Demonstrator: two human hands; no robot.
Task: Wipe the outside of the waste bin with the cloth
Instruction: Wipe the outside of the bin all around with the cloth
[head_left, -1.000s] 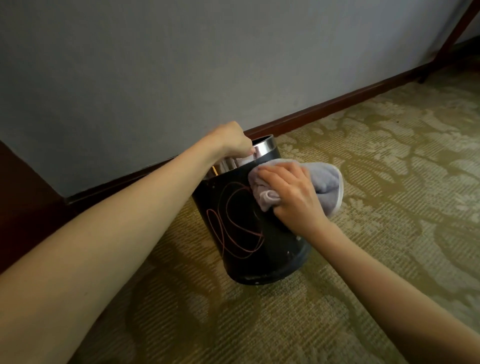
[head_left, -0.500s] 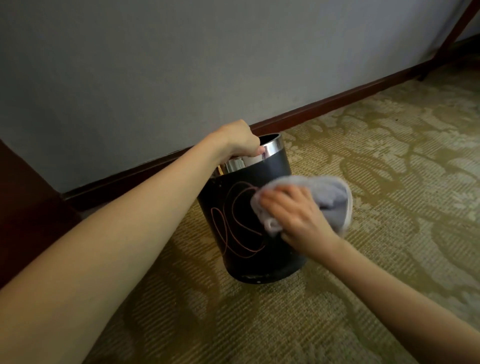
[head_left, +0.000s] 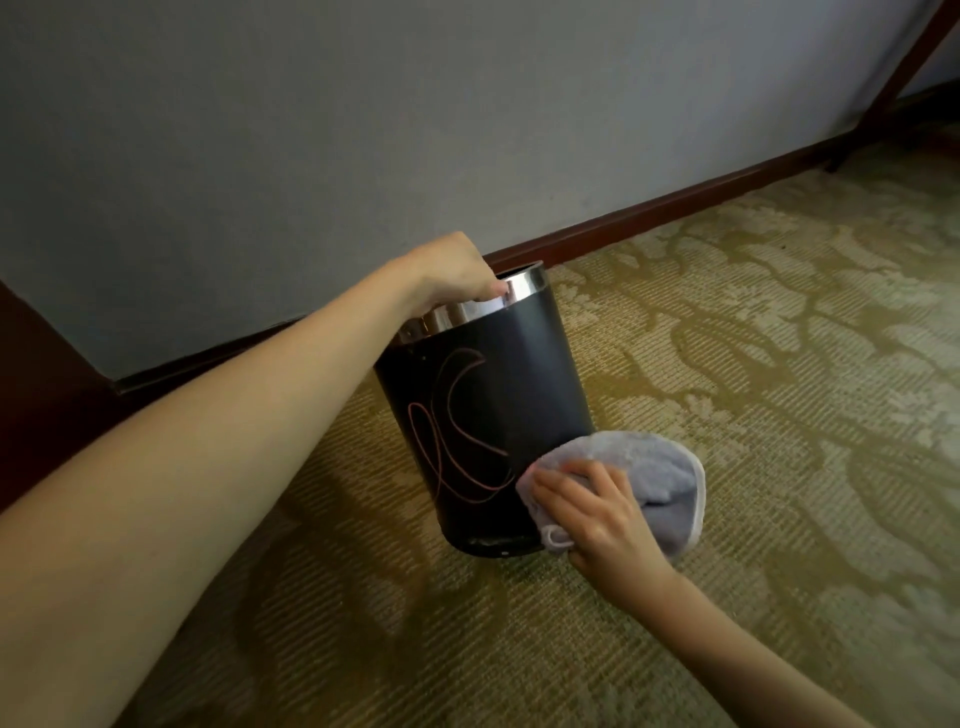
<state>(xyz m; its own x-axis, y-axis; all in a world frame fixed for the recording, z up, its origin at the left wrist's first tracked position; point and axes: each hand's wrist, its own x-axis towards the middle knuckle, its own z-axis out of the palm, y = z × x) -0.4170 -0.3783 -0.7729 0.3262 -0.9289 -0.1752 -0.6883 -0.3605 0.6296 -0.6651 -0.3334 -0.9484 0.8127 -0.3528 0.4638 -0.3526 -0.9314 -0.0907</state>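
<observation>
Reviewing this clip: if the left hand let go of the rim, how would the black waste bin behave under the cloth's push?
The waste bin probably tips easily: it already leans, and the left hand grips its chrome rim. It seems light. On the carpet, a low push from the cloth in the right hand would likelier slide it than topple it.

Tilted black waste bin (head_left: 498, 395), grey cloth (head_left: 660, 478) seemingly against its base.

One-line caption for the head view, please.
Left hand grips the bin rim; right hand presses the cloth low on its side.
</observation>
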